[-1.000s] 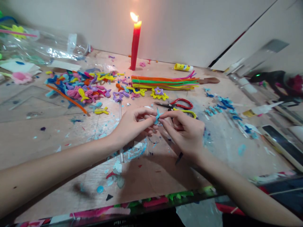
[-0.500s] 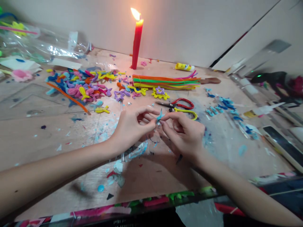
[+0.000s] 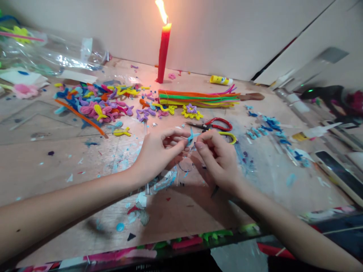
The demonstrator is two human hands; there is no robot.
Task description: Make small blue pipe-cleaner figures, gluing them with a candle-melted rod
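Above the middle of the table, my left hand (image 3: 166, 149) pinches a small light blue fuzzy piece (image 3: 190, 138), which looks like bent pipe cleaner with short arms sticking out. One arm points up and another reaches right to my right hand (image 3: 217, 156). Its thumb and forefinger are closed beside that arm; what lies between their tips is too small to make out. Just behind my right hand lie scissors (image 3: 210, 125) with a red and a yellow handle loop, partly hidden by it.
A burning red candle (image 3: 163, 54) stands upright at the back. Bundled pipe cleaners (image 3: 198, 99) lie before it, with a heap of colourful bent pieces (image 3: 99, 102) to their left. Blue pieces (image 3: 270, 124), a glue stick (image 3: 220, 80) and a phone-like dark slab (image 3: 338, 173) are on the right.
My right hand's fingertips have shifted slightly right and down, and more of the light blue piece shows between the hands. My left hand has barely moved. The candle flame stands taller.
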